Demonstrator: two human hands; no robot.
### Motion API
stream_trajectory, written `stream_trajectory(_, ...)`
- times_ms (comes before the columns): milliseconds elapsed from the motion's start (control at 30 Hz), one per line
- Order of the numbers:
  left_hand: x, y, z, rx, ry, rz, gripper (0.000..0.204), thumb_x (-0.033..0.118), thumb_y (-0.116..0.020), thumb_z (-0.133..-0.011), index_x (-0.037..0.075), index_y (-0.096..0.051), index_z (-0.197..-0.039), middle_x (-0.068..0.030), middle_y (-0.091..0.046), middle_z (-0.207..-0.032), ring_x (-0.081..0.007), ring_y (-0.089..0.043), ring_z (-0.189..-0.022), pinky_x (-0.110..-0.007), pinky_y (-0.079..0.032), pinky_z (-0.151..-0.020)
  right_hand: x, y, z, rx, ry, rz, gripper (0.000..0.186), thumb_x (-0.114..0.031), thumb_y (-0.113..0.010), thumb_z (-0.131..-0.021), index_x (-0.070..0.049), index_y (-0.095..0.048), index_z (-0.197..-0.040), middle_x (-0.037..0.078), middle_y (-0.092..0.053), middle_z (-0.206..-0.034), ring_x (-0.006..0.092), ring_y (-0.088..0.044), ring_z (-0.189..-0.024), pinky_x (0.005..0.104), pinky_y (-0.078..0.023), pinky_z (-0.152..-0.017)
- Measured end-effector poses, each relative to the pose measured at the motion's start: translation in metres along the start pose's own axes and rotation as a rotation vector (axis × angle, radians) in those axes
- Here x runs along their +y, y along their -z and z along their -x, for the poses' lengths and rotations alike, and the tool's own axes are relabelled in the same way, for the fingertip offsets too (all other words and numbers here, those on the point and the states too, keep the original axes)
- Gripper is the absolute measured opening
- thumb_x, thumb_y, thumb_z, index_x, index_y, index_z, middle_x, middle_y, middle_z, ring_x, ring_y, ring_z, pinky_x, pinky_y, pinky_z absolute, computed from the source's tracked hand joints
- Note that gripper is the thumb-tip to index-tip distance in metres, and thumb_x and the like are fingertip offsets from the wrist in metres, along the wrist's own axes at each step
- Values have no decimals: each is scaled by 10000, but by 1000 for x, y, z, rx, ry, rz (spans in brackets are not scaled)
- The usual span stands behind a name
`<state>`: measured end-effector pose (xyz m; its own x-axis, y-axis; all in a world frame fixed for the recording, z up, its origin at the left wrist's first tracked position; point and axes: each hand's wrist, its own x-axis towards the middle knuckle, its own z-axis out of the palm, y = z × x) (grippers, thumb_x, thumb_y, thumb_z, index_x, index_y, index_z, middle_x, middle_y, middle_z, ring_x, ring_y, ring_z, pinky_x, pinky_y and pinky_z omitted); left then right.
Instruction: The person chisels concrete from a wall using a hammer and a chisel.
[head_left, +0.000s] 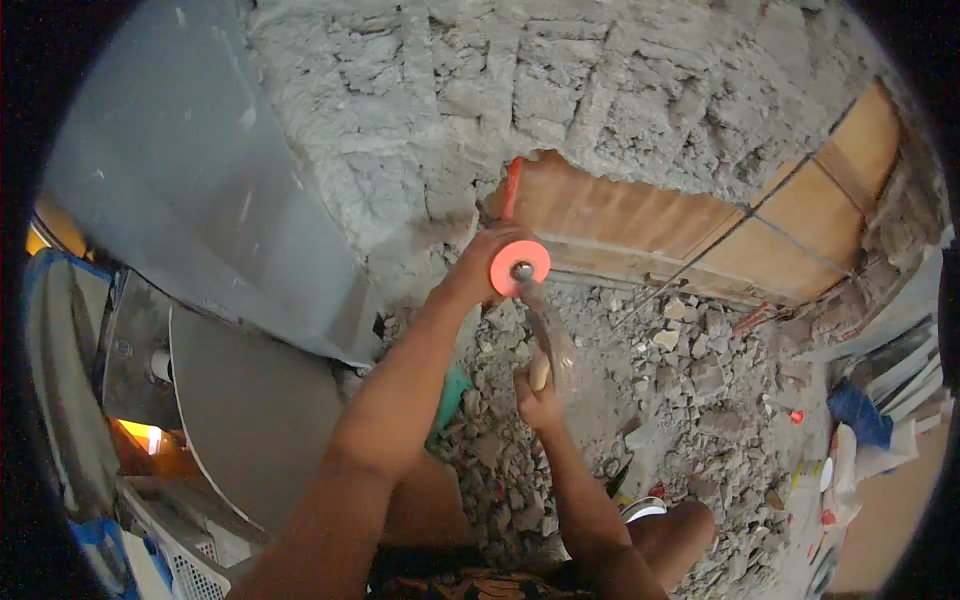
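Note:
My left hand point(487, 255) is wrapped round a chisel with a round orange hand guard point(506, 283). Past the fist, the chisel's red shaft point(513, 186) points away from me, its far end at the broken edge of the rough grey wall point(420, 130). Below it, my right hand point(540, 400) grips a hammer by its wooden handle point(541, 368). The hammer is smeared by motion, and its upper end appears at or very near the chisel's steel striking end point(522, 270); contact cannot be told.
Broken rubble point(690, 375) covers the floor. Tan boards point(640, 215) show behind the broken wall, with a dark rod point(690, 262) slanting across. A grey panel point(200, 180) leans at left above a round grey board point(250, 400). Blue cloth point(860, 413) and bags lie at right.

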<state>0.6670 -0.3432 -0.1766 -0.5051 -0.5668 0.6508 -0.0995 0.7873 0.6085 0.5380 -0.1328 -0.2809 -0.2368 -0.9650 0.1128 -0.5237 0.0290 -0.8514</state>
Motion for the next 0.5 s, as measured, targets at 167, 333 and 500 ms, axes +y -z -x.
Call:
stream_trajectory(167,-9,13,23,7,51,116,337,25,-783,-621,43,-636,-925,-90,-645,-911,-275,-607,-887,-362,-488,-821,6,-21,20,85,383,193,146,-201,-492,-998,-66,-546,-988,39,-567,-864,188,-579,-856,336,-451,-849)
stream_trajectory(333,-7,14,7,-19,-50,89,284,38,-773,-636,40,-619,-874,-87,-640,-883,-286,-597,-857,-366,-486,-794,-101,72,27,-104,-325,-439,136,-198,-546,-974,-130,-469,-885,42,-543,-793,179,-559,-805,323,-435,-777)
stream_trajectory(500,-1,6,-6,20,-41,56,380,53,-803,-589,37,-642,-933,-94,-642,-919,-257,-609,-880,-364,-492,-810,-13,22,1,63,415,-113,188,-223,-576,-922,-42,-622,-896,124,-613,-767,247,-610,-687,353,-491,-626)
